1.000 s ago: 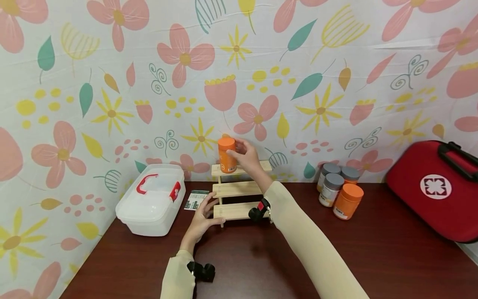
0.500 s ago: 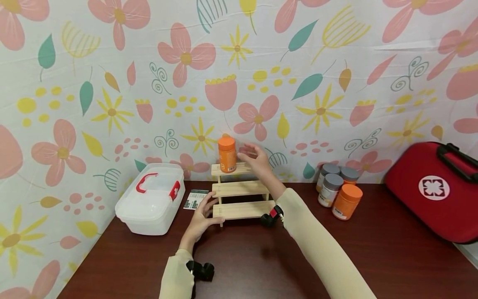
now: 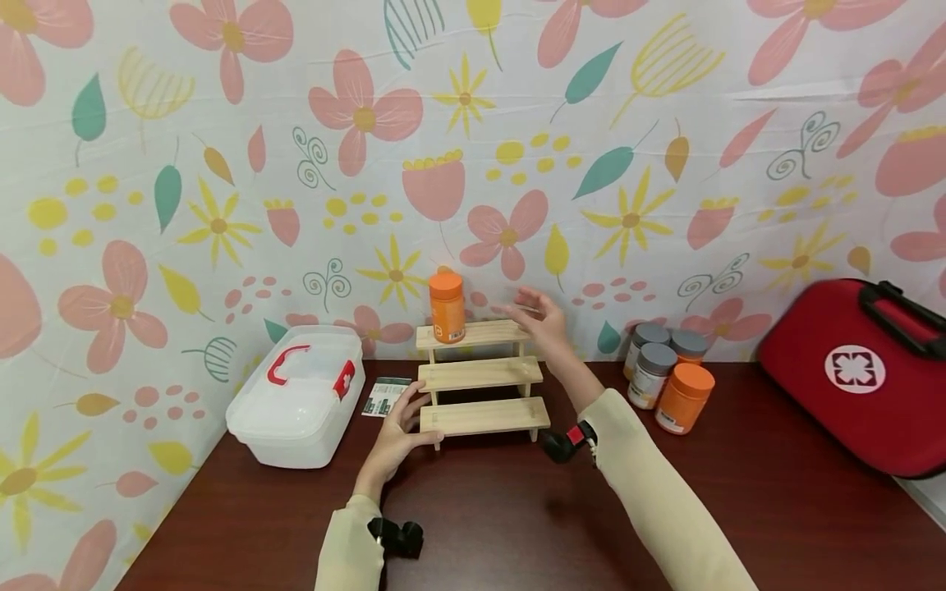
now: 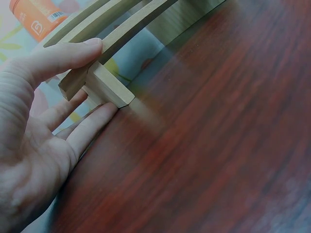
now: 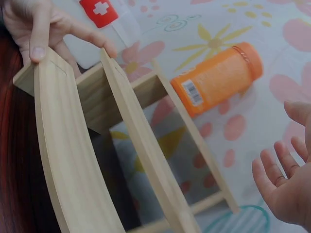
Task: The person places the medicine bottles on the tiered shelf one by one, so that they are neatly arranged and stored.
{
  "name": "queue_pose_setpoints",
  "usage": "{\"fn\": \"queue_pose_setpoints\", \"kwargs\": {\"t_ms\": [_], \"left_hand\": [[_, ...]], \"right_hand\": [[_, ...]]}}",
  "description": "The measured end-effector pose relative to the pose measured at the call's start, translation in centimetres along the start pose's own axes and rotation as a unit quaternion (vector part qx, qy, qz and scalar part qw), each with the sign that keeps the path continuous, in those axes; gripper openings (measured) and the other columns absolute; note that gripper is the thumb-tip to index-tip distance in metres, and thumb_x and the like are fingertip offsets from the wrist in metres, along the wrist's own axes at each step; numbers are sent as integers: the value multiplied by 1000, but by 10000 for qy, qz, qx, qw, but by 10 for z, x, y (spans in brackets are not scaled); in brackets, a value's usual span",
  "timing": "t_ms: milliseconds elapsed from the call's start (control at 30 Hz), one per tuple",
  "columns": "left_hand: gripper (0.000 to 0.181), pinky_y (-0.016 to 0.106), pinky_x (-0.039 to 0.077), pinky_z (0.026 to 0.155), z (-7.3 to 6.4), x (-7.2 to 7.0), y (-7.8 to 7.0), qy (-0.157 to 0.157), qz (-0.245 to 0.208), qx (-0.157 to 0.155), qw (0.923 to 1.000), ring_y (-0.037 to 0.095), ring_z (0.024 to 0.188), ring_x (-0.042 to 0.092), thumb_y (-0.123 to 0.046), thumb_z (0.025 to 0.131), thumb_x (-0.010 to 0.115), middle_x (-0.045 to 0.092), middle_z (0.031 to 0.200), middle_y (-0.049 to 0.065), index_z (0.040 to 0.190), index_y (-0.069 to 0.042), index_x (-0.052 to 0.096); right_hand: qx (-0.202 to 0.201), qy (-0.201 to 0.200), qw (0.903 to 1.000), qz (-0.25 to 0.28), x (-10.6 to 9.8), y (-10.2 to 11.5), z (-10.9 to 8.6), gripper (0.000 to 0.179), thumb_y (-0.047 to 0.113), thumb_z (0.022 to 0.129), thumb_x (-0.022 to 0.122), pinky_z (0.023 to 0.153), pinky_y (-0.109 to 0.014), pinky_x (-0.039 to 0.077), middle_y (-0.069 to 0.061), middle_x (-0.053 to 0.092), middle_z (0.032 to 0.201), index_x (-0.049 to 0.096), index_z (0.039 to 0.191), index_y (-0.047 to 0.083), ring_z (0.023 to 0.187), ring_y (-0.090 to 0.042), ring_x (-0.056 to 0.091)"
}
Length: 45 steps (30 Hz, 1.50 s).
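A three-step wooden display rack (image 3: 484, 417) stands on the table near the wall. My left hand (image 3: 394, 443) holds its left end. The left wrist view has the thumb (image 4: 73, 56) on the lowest step and the other fingers beside and behind the leg. On the left of the top step, an orange pill bottle (image 3: 447, 308) stands upright with its cap on. My right hand (image 3: 543, 324) is off to the bottle's right, by the top step's right end. Its fingers are loosely bent with nothing in them, apart from the bottle in the right wrist view.
To the left sits a white first-aid box (image 3: 296, 398) with a red handle, a printed card (image 3: 386, 396) beside it. Several more bottles, including an orange one (image 3: 685, 400), cluster right of the rack. A red first-aid bag (image 3: 813, 394) lies at the far right.
My right hand has let go of the orange pill bottle on the top step and drawn away to the right. The left hand stays on the rack.
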State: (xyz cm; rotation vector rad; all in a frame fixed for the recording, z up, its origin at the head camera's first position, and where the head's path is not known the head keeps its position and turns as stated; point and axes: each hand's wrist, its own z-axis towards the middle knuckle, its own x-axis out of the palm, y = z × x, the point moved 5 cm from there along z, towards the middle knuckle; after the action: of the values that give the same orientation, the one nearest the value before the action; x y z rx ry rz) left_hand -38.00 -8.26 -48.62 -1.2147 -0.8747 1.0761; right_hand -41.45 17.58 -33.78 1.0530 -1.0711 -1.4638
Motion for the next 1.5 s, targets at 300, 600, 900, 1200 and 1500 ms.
{"fn": "queue_pose_setpoints", "kwargs": {"t_ms": [300,600,900,1200,1500], "left_hand": [[89,58,34,110,0,0,0,-31,-8,9,10000,39,139,40,1,77,78,37,154,17,151,-21,34],[89,55,34,110,0,1,0,12,47,45,10000,39,141,37,0,77,79,37,154,18,151,-19,33],[87,56,35,110,0,0,-2,-5,30,34,10000,41,139,40,2,78,77,37,154,19,151,-19,33],[88,54,35,109,0,1,0,8,23,-4,10000,39,140,38,3,78,77,36,155,18,151,-19,33],[89,44,43,103,-2,0,-1,22,49,-77,10000,38,137,41,1,78,78,37,155,16,151,-24,33]], "right_hand": [[-389,-11,9980,-508,-44,2,-26,60,26,96,62,97,-25,44,-15,48,144,38,148,9,128,-25,49],[-502,-833,9950,-218,-97,6,-48,59,26,94,65,85,-7,45,10,60,122,42,146,9,104,8,54],[-778,-1597,9795,947,-151,13,-71,43,9,89,69,80,-7,49,14,66,107,56,129,18,100,2,61],[-620,-2459,9560,1472,-207,-4,-92,42,3,86,71,73,-8,50,11,69,101,60,125,16,97,0,61],[-218,-1576,9866,357,-240,-30,-98,52,16,91,68,76,-2,42,23,59,108,50,139,24,97,11,52]]}}
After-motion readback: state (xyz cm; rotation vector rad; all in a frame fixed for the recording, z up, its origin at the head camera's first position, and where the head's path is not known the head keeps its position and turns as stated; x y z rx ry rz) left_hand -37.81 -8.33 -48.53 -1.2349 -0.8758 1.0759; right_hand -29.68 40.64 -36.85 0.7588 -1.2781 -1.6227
